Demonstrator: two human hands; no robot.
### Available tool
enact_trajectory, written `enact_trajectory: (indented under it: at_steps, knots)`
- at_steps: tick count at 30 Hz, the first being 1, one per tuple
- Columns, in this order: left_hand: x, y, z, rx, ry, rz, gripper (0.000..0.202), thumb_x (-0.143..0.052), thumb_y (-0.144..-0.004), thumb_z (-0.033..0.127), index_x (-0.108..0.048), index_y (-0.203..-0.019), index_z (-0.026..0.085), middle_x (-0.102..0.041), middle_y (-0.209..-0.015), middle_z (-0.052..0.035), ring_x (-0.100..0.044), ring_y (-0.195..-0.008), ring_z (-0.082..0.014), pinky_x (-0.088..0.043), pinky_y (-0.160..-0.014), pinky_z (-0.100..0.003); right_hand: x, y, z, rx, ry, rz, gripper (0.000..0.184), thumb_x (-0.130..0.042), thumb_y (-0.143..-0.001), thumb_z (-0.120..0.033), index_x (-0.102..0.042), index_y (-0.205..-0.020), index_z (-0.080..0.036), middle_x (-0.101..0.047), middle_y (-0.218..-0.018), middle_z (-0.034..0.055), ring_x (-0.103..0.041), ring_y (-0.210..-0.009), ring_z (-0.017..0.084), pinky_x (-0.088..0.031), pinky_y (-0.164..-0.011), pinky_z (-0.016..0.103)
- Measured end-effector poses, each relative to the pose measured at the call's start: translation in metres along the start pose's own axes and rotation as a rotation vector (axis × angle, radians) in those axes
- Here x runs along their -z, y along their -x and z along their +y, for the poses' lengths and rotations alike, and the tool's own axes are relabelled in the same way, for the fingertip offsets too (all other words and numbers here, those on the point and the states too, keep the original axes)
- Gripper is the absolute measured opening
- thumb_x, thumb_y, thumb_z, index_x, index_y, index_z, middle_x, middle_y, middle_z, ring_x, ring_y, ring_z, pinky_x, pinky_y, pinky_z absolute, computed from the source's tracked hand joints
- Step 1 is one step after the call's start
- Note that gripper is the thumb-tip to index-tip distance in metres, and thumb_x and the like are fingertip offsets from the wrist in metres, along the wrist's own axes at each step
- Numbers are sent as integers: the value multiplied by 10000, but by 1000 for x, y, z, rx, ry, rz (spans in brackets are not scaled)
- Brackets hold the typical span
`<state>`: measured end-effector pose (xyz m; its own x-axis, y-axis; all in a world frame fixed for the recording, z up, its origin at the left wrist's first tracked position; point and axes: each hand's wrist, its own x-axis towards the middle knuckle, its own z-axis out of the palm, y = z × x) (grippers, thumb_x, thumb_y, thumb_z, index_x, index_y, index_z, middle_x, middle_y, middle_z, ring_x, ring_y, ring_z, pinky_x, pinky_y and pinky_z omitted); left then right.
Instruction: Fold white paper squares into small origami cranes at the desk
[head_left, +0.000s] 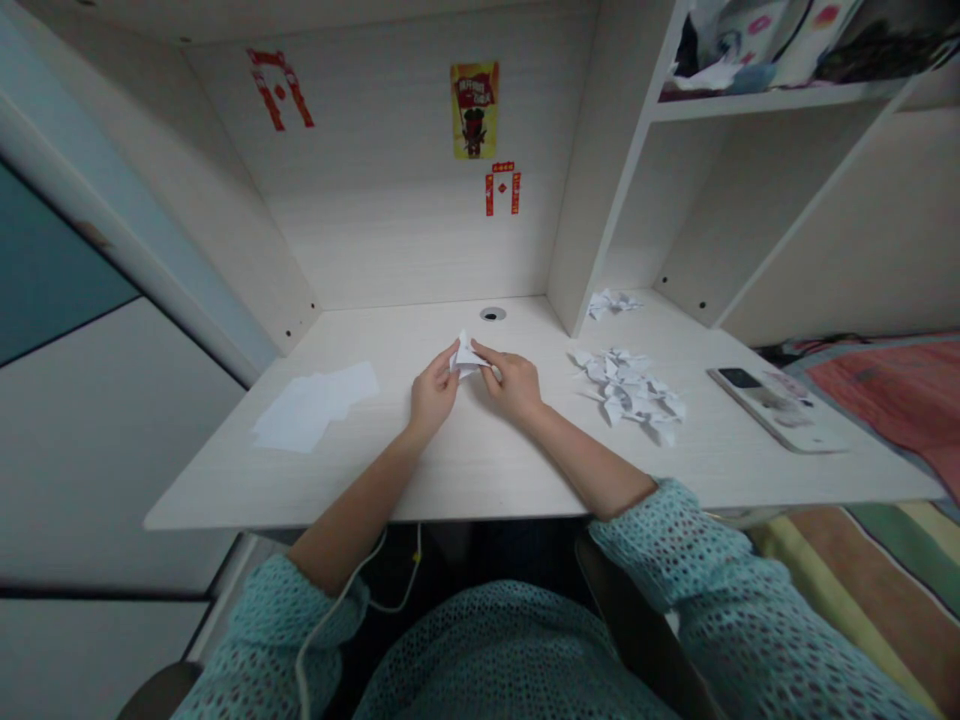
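A small folded piece of white paper point(466, 357) is held between my two hands above the middle of the desk. The fingers of my left hand point(433, 393) pinch its left side. On the right side, my right hand point(516, 385) grips it with thumb and fingertips. Flat white paper sheets point(315, 405) lie overlapping on the desk to the left of my hands. To the right is a pile of folded white paper pieces point(630, 390), and a smaller group of folded paper pieces point(615, 303) lies farther back by the divider.
The white desk point(480, 480) has a back panel with red stickers and a round cable hole point(493, 314). A phone point(776, 408) lies at the right. An upright divider point(611, 170) stands behind the pile. A white cable point(337, 600) hangs by my left arm.
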<state>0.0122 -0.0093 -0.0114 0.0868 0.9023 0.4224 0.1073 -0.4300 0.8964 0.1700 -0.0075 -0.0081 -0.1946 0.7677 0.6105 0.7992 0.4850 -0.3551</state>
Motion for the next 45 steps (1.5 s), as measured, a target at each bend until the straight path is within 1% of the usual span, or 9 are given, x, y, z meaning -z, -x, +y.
enact_trajectory:
  at_steps: [6, 16, 21, 27, 30, 33, 36, 41, 45]
  knots:
    - [-9, 7, 1, -2, -70, -114, 579, -554, -795, 195, -419, -1357, 219, -570, -1275, -39, -580, -1109, -196, -459, -986, -388, 4, 0, 2, 28, 64, 14, 428, -547, -805, -231, -559, -1233, -220, -697, -993, 52, -598, -895, 202, -392, -788, 303]
    - [-16, 13, 4, 33, -53, -45, 572, -617, -740, 161, -503, -1294, 243, -678, -1067, -15, -617, -1046, -212, -461, -974, -450, 2, -3, -3, 53, 230, -46, 307, -496, -849, -260, -625, -1124, -211, -684, -939, 76, -549, -902, 227, -337, -755, 335]
    - [-17, 14, 4, 44, -21, -25, 560, -622, -733, 167, -519, -1280, 231, -694, -975, -24, -640, -978, -196, -487, -937, -422, 2, -4, -5, 29, 251, -63, 249, -490, -848, -246, -649, -1033, -199, -680, -894, 83, -550, -878, 224, -329, -743, 332]
    - [-16, 14, 5, 60, -72, -72, 664, -602, -762, 195, -363, -1382, 214, -655, -795, 23, -644, -817, -120, -515, -871, -350, 4, -3, -6, 19, 217, -45, 272, -520, -838, -261, -622, -1081, -193, -677, -951, 88, -554, -899, 227, -329, -763, 333]
    - [-16, 12, 6, 78, 5, -84, 728, -625, -752, 213, -311, -1408, 208, -665, -963, -26, -628, -920, -139, -496, -889, -332, 4, -3, -5, 35, 199, -15, 286, -499, -856, -250, -610, -1115, -203, -671, -951, 75, -547, -907, 222, -336, -772, 326]
    - [-15, 9, 11, 106, 141, -103, 662, -650, -745, 270, -409, -1359, 212, -599, -1200, -89, -567, -1090, -193, -476, -911, -322, 4, -3, -4, 67, 176, -8, 323, -457, -880, -218, -587, -1175, -209, -666, -945, 68, -535, -911, 214, -349, -784, 311]
    - [-12, 6, 15, 178, 189, -93, 552, -624, -771, 350, -498, -1293, 224, -614, -1180, -93, -572, -1076, -212, -497, -845, -307, 4, -3, -3, 99, 145, -24, 355, -424, -897, -201, -561, -1225, -204, -664, -962, 66, -528, -913, 205, -367, -790, 296]
    - [-9, 3, 14, 231, 210, -37, 540, -619, -768, 396, -522, -1266, 209, -650, -1112, -83, -627, -887, -163, -516, -746, -282, 3, -3, -3, 113, 78, -43, 375, -413, -900, -188, -549, -1248, -214, -666, -976, 58, -531, -916, 201, -397, -784, 289]
    - [-10, 1, 13, 136, 186, 2, 508, -688, -710, 338, -572, -1184, 193, -609, -1204, -91, -590, -1047, -200, -489, -885, -345, 0, -3, -2, 69, -44, -42, 404, -427, -870, -138, -548, -1248, -210, -671, -997, 54, -552, -925, 185, -418, -815, 283]
